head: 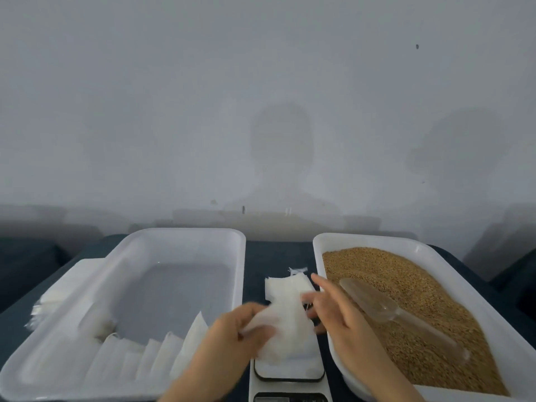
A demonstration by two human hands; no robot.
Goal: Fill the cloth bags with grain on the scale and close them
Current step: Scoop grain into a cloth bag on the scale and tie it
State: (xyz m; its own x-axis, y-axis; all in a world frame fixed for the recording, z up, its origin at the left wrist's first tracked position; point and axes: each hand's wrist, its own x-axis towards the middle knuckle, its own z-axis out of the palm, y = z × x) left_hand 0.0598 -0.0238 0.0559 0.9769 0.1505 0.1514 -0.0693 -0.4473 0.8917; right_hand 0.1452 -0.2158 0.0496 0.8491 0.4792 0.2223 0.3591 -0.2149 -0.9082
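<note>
Head view. Dark desk [278,256], wall behind.

- One cloth bag [287,311], white and limp, is held just above the scale [290,372] between both hands. It looks empty, and I judge it is being opened up for filling right where it gets weighed.
- Left hand [229,335]: fingers curled round the bag's lower left corner, gripping it.
- Right hand [339,314]: fingers mostly straight and fanned at the bag's right edge, near a thin drawstring. Whether it pinches the string or cloth I cannot tell; motion blur.
- One scale, set in the gap between the two trays, so bags and grain are both close by.
- Right tray [327,242]: full of grain [406,285]. One clear scoop [383,306] lies on the grain, handle toward the person, ready for the right hand.
- Left tray [185,232]: a row of flat bags [156,355] leans along the near wall, roughly five or six, edges blurred. One rounder bag [97,324] with a string lies at the near left, possibly already filled.
- One stack of flat bags [58,288] sits on the desk just outside the left tray; too blurred to count.

Tally: two trays, one scale, one scoop, one bag in hand.
</note>
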